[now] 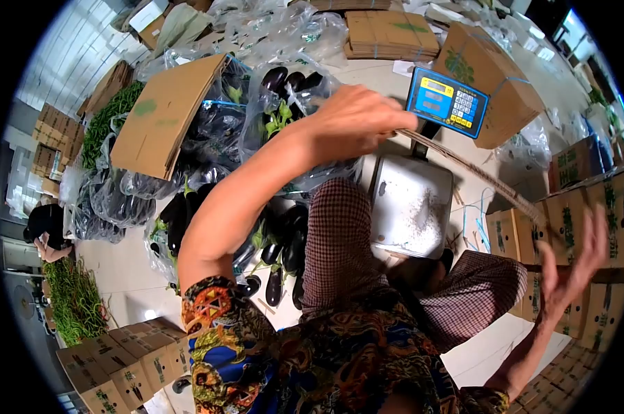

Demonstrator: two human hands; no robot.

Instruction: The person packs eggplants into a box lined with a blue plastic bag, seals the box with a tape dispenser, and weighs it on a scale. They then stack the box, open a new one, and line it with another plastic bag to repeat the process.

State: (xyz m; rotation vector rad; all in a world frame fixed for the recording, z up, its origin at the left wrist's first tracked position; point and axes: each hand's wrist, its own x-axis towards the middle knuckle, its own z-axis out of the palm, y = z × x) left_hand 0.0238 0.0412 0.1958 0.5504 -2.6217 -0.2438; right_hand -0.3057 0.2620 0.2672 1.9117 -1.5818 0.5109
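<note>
Patterned shirt [353, 345] lies nearest. The left hand's [360, 114] grip is clamped on a brown cord [474, 165], slanting past the scale [412, 207] toward the right hand [571, 265], fingers spread apart. Blue display [449, 102] has number keys; green print on the cartons [574, 224] is unreadable.

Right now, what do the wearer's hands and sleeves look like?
The left hand and right hand are bare, with no watch to be seen. The left sleeve ends near the elbow, in a busy print of orange, blue, yellow and black; the right sleeve shows a similar print.
</note>
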